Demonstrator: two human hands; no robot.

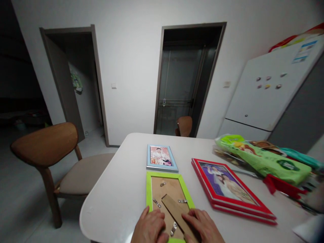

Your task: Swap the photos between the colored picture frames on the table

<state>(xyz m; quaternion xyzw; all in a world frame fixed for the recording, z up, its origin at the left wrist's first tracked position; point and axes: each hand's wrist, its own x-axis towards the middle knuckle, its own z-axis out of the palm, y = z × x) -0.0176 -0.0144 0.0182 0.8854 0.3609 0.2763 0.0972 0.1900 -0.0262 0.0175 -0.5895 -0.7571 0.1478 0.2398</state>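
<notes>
A lime-green picture frame (149,189) lies face down on the white table, with its brown backboard (158,190) up. Several metal turn clips (182,201) sit around the board, and a cardboard stand leg (174,211) runs slanting across it. At the frame's lower left, my left hand (151,225) grips the edge, its fingers bent over onto the board. My right hand (202,225) is on the other side, closed around the lower part of the stand leg. Part of the frame's lower end is hidden by my hands.
Beyond the green frame lies a light-blue framed photo (162,157). Two stacked red picture frames (227,185) are to the right. Farther right are a green package (268,160) and a red item (285,186). A wooden chair (45,143) stands left of the table (113,199).
</notes>
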